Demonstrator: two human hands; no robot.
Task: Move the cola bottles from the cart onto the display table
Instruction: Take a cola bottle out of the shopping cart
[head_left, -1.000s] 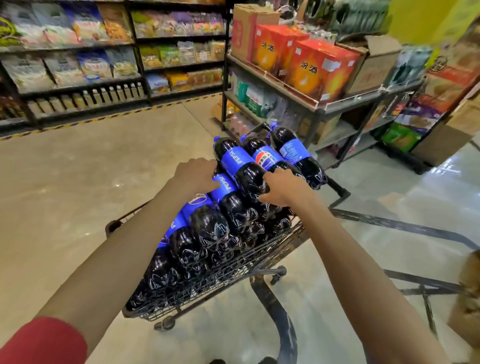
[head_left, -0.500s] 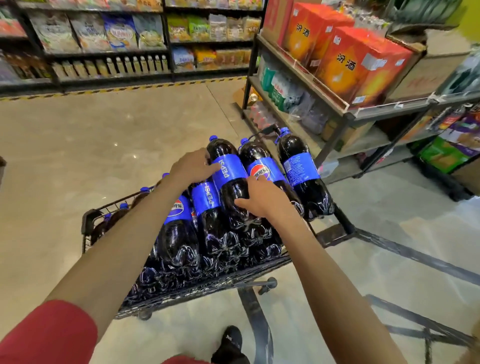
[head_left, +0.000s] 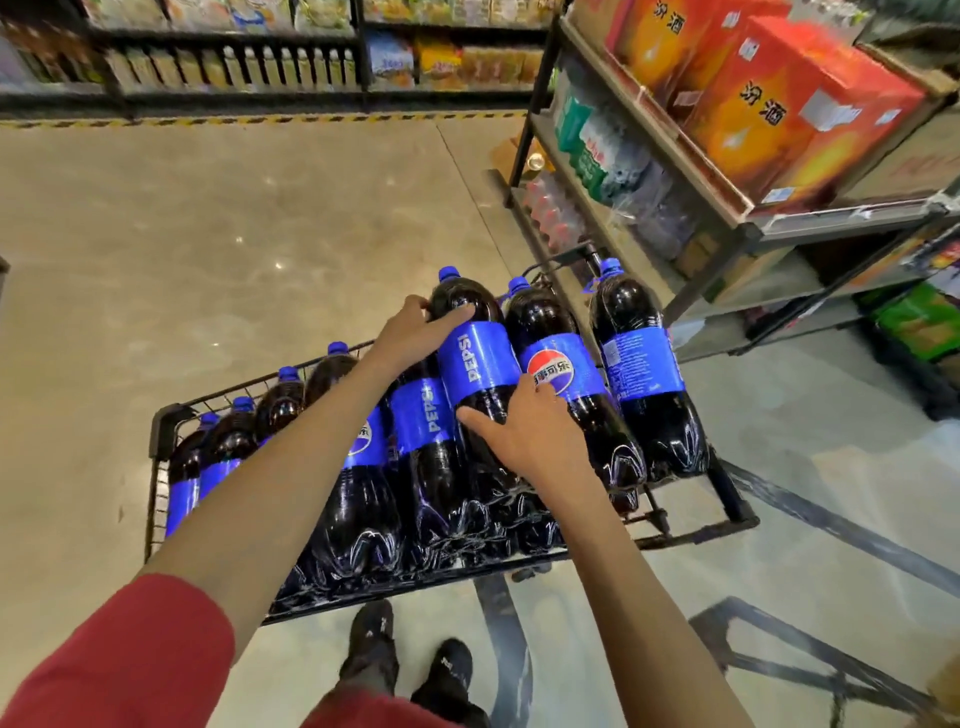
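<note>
A black wire cart (head_left: 161, 431) holds several large cola bottles with blue labels, lying side by side. One bottle (head_left: 475, 358) with a white PEPSI label lies on top near the middle. My left hand (head_left: 415, 330) grips its upper shoulder below the blue cap. My right hand (head_left: 524, 436) grips its lower body, thumb on the left side. To its right lie two more bottles, one with a round logo (head_left: 558, 332) and one showing small print (head_left: 641, 364). No display table is in view.
A metal shelf unit (head_left: 737, 218) with red-orange boxes (head_left: 789, 98) stands at the right, close to the cart's far corner. Stocked shelves (head_left: 234, 67) line the back. Bare tan floor (head_left: 208, 234) lies to the left. My shoes (head_left: 405, 665) are below the cart.
The view has tipped down and closer to the cart. My left hand slid up to the bottle's shoulder and my right hand moved lower along its body.
</note>
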